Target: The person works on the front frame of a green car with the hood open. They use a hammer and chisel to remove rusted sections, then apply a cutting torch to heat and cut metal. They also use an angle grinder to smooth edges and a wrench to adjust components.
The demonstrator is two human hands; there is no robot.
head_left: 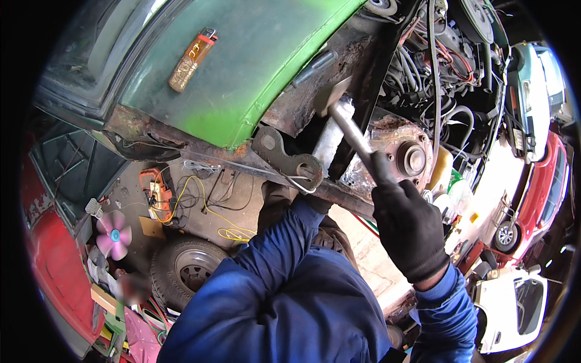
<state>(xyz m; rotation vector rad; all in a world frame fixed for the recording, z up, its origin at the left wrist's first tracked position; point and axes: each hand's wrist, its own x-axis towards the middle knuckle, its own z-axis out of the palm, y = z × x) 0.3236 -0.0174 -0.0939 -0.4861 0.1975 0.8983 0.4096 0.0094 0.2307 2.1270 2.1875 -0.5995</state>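
My right hand (408, 227), in a black glove, is wrapped round the grip of a hammer (353, 134). The hammer's flat metal head is over the upper end of a silvery metal piece (330, 145) in the car's front corner; whether they touch I cannot tell. My left hand (315, 204), in a dark glove, reaches beneath a rusty frame rail (348, 198), and its fingers are hidden. Just above it, a thick metal bracket (287, 156) with a round hole sticks out. A rusty hub (413, 158) is close to my right hand.
An orange lighter (192, 59) lies on the green body panel (212, 91). The engine bay (436, 66) with wires and hoses is beyond the hub. On the floor are a wheel (190, 266), a yellow cable (233, 233), an orange case (158, 193) and a pink fan (114, 236).
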